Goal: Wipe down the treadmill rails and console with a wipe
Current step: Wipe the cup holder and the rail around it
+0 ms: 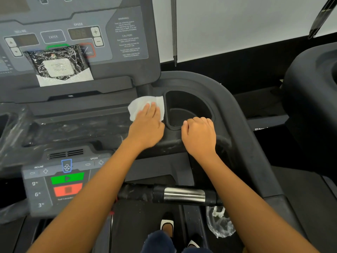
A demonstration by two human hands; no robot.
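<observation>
Both forearms reached forward toward the cup holder (187,110). Just left of it, my left hand (145,125) pressed the wipe (140,105) flat on the console (82,128) with straight fingers. My right hand (198,136) rested on its near rim, fingers curled, holding nothing I could see. I judged the job partway: the console shelf was under way, while the cup holder, the panel behind the wipe pack (58,64) and the rail (246,115) right of it looked undone.

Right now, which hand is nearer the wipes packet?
Left. The left hand presses a wipe below-right of the wipes packet; the right hand rests farther right, at the cup holder.
</observation>
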